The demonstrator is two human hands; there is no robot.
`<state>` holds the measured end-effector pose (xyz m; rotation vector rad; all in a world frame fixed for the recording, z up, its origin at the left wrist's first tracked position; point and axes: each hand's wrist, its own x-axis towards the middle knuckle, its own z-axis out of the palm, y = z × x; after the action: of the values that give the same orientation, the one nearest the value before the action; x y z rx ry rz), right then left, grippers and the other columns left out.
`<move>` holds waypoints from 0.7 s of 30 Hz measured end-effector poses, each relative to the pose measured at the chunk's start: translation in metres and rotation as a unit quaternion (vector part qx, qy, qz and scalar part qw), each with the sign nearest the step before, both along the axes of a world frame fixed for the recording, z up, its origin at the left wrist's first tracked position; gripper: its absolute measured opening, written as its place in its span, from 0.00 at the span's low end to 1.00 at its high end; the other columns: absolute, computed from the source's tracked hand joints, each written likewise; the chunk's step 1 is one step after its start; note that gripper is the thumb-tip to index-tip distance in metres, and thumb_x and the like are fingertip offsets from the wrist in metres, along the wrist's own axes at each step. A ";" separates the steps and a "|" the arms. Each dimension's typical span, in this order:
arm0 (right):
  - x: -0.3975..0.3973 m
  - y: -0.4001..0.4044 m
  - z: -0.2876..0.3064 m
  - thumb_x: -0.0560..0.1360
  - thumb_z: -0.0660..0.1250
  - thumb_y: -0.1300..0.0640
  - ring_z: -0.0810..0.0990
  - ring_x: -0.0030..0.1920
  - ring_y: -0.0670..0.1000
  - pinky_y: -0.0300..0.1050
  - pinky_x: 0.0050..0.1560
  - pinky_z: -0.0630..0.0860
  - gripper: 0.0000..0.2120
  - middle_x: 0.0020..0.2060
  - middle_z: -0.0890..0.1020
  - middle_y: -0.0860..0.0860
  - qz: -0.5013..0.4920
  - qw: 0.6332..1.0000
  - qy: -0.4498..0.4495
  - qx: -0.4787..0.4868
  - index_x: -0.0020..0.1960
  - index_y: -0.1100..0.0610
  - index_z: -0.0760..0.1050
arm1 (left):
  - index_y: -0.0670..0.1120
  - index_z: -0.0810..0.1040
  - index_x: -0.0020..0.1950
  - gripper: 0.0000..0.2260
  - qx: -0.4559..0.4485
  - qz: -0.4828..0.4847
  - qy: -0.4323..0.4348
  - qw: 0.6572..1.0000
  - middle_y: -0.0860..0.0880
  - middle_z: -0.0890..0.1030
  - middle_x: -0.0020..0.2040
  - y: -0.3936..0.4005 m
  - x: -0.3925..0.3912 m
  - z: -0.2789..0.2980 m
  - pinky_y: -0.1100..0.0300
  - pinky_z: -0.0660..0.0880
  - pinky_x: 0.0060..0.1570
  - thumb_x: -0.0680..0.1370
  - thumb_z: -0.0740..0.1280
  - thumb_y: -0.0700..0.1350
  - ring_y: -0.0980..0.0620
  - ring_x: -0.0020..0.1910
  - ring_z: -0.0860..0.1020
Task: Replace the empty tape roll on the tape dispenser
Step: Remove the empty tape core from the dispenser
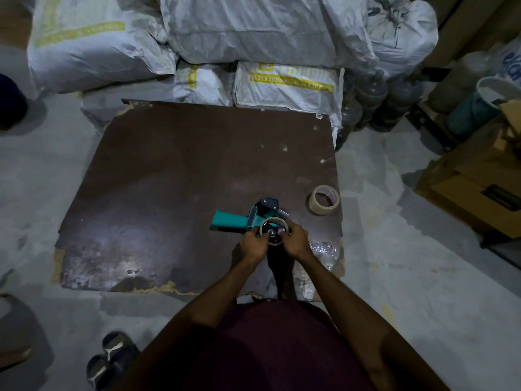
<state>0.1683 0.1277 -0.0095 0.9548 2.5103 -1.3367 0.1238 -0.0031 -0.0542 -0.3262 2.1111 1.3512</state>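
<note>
Teal-handled tape dispenser (244, 220) lies low and right of centre on the brown bench (169, 165). Left hand (253, 244) and right hand (296, 240) each curl a grip round the empty tape roll (274, 230) on its hub. This looks like the removal step; next it must slide off. A fresh roll (323, 199) waits toward the right edge.

A white sack (287, 86) at twelve o'clock is showing yellow print, roughly "24 x 10 Packs"; other lettering is staying unreadable.
</note>
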 end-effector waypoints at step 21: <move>-0.013 0.013 -0.003 0.71 0.75 0.56 0.85 0.47 0.56 0.42 0.47 0.78 0.07 0.41 0.87 0.59 -0.054 0.998 -0.044 0.007 0.47 0.57 0.87 | 0.51 0.87 0.55 0.11 -0.054 0.010 -0.007 0.998 0.45 0.87 0.48 0.005 -0.006 0.052 0.48 0.84 0.49 0.74 0.73 0.50 0.43 0.46 0.86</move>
<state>0.1556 0.1411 -0.0121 1.1399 2.4374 -1.2777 0.1181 0.0024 -0.0019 -0.4006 2.1788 1.2435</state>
